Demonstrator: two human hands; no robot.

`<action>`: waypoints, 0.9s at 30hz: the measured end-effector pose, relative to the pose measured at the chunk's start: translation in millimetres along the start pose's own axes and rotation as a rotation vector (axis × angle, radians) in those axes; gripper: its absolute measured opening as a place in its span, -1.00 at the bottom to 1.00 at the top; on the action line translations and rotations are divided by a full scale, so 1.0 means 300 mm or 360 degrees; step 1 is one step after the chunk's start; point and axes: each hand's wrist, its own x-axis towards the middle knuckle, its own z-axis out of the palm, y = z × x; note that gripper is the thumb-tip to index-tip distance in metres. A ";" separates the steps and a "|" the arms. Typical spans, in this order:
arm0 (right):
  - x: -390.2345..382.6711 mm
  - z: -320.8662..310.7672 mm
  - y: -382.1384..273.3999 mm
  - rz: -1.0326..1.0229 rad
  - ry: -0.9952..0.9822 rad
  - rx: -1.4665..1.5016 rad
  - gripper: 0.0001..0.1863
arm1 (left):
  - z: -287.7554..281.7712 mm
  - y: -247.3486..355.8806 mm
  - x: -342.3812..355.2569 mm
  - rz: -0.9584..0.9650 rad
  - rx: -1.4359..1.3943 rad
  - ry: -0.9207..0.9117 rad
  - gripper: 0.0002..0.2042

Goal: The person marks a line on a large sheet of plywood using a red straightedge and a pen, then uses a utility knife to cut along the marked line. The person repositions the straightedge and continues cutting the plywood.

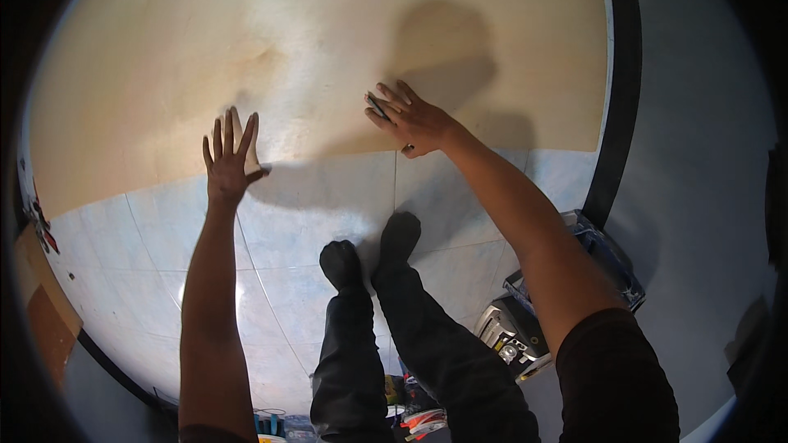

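Observation:
A large tan sheet [320,41] covers the far part of the tiled floor [320,189]. My left hand [227,166] is open near the sheet's near edge, with fingers spread and nothing in them. Farther right, my right hand [419,125] is over the sheet, palm down. Between its fingers it holds a thin dark pencil-like stick [378,107]; another dark bit of it shows near the thumb. A soft crease marks the sheet ahead of my left hand. Whether either palm presses on the sheet, I cannot tell.
My feet [340,264] in dark socks stand on the tiles. By my right arm are a dark blue crate [611,258] and a silver-and-black tool [513,336]. A brown board [49,320] and red-handled tool [45,234] lie far left. A black strip [620,107] edges the right wall.

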 end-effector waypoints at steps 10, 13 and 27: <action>-0.004 0.054 -0.025 -0.0062 0.0146 0.0046 0.13 | 0.101 -0.121 0.034 0.0429 0.0201 0.0281 0.14; -0.055 0.088 -0.062 0.0135 0.0432 0.0189 0.07 | 0.080 -0.069 0.022 0.0266 0.0145 0.0179 0.10; -0.945 0.640 0.277 0.3289 0.1946 0.2978 -0.24 | 0.366 -0.183 0.118 -0.1656 -0.2498 -0.0080 0.10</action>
